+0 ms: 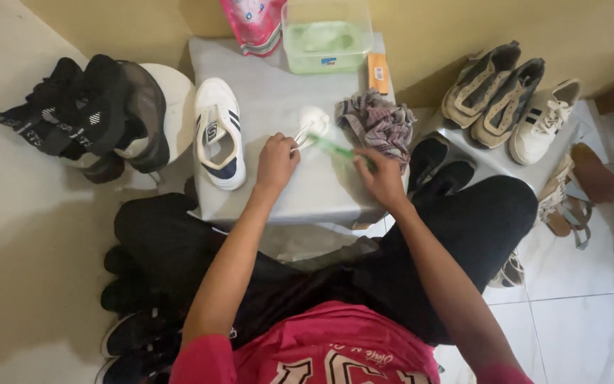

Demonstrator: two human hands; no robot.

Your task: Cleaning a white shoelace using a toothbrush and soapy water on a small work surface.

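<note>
Mid-scrub: left hand [276,161] pinched white laces [312,125] on grey surface [278,92]; right hand [381,178] closed round green toothbrush [335,148]. Next, probably, steady strokes across laces, white shoe [219,132] waiting left.

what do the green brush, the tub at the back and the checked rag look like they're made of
Green brush, held in the right hand: likely plastic, translucent and glossy. Tub: clear, slightly glossy plastic, its pale green contents showing through the walls. Checked rag: woven cloth, matte, crumpled into soft folds. The left hand grips a white item, probably a shoelace; its material is unclear.
</note>
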